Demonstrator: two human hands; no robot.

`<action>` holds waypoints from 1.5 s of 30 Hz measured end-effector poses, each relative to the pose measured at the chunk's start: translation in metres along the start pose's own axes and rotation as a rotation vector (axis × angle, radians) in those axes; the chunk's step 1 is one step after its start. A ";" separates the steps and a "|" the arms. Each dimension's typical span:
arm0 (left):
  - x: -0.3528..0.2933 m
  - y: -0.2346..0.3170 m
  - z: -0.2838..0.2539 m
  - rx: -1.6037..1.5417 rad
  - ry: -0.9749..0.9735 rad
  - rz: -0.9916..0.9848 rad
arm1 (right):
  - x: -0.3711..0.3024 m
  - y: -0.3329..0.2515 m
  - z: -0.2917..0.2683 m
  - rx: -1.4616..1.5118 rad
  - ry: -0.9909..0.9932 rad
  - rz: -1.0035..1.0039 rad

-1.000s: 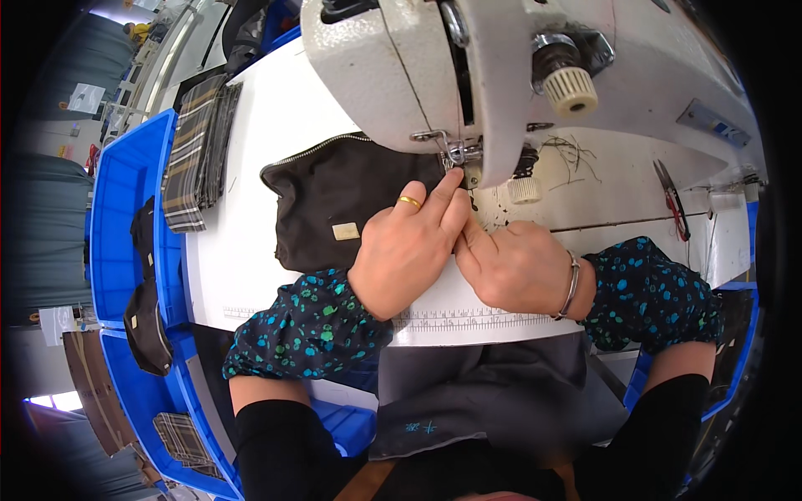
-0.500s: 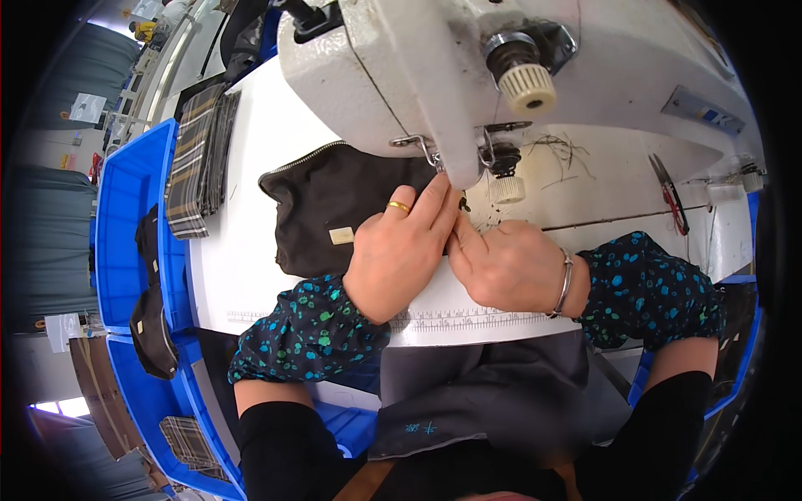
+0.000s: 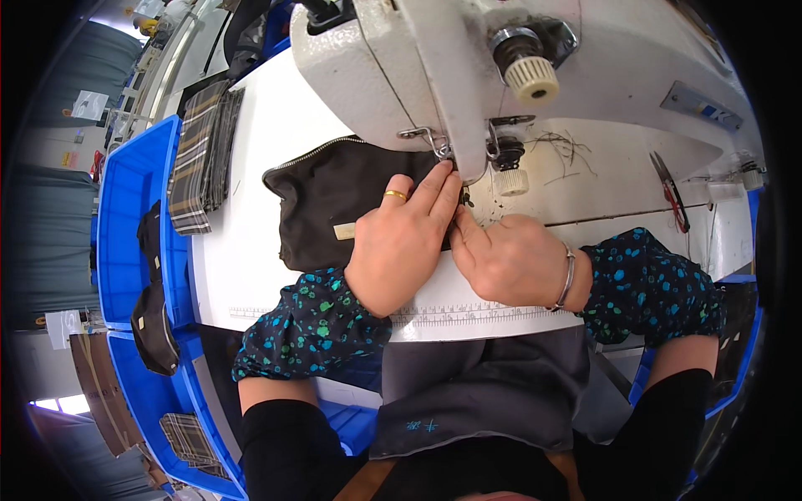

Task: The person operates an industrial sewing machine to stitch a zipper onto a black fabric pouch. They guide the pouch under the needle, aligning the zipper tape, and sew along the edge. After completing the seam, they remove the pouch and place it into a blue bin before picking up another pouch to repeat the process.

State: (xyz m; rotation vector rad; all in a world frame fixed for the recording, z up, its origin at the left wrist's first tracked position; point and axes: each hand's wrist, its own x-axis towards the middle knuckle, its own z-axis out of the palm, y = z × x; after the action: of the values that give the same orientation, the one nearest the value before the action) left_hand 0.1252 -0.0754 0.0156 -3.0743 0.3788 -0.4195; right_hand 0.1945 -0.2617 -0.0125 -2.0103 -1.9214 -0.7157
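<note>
A black fabric pouch (image 3: 322,200) lies flat on the white sewing table, with a zip along its far edge and a small cream label. Its right edge runs under the head of a white sewing machine (image 3: 380,92), close to the presser foot. My left hand (image 3: 401,238), wearing a gold ring, rests on the pouch with its fingers stretched toward the foot. Beside it, my right hand (image 3: 514,259) is closed at the pouch's right edge, thumb and forefinger touching the fabric near the left fingertips. The needle itself is hidden.
Plaid fabric pieces (image 3: 200,159) are stacked at the table's left. Blue bins (image 3: 134,288) stand beyond, with black pouches draped over one rim. Thread snips (image 3: 668,192) lie at the right, past loose thread ends (image 3: 564,154). A ruler strip (image 3: 451,317) lines the front edge.
The view has shifted slightly. My hands and the pouch stay nearly in place, with the left fingertips still close to the presser foot.
</note>
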 end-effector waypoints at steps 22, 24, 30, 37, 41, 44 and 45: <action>-0.005 -0.002 0.000 -0.004 0.052 0.058 | 0.000 -0.002 -0.002 -0.002 -0.016 0.019; -0.007 -0.002 0.004 -0.025 0.057 0.046 | -0.001 -0.002 -0.002 -0.009 -0.025 0.020; -0.005 -0.005 0.004 0.019 0.065 0.109 | 0.000 -0.002 -0.001 -0.009 -0.019 0.024; -0.003 0.006 0.006 -0.051 0.101 0.015 | -0.002 -0.002 -0.005 -0.022 -0.049 0.032; 0.000 0.005 0.007 -0.066 0.085 0.008 | -0.003 -0.002 -0.002 -0.046 -0.044 0.039; 0.002 0.003 0.007 -0.050 0.092 0.003 | -0.001 0.000 -0.002 -0.053 -0.026 0.050; 0.003 0.002 0.008 -0.049 0.093 0.002 | -0.001 0.001 0.001 -0.055 -0.016 0.055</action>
State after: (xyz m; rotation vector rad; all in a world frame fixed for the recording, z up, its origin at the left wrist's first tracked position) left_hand 0.1298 -0.0784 0.0088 -3.1089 0.4007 -0.5623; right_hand 0.1960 -0.2625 -0.0135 -2.0991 -1.8671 -0.7480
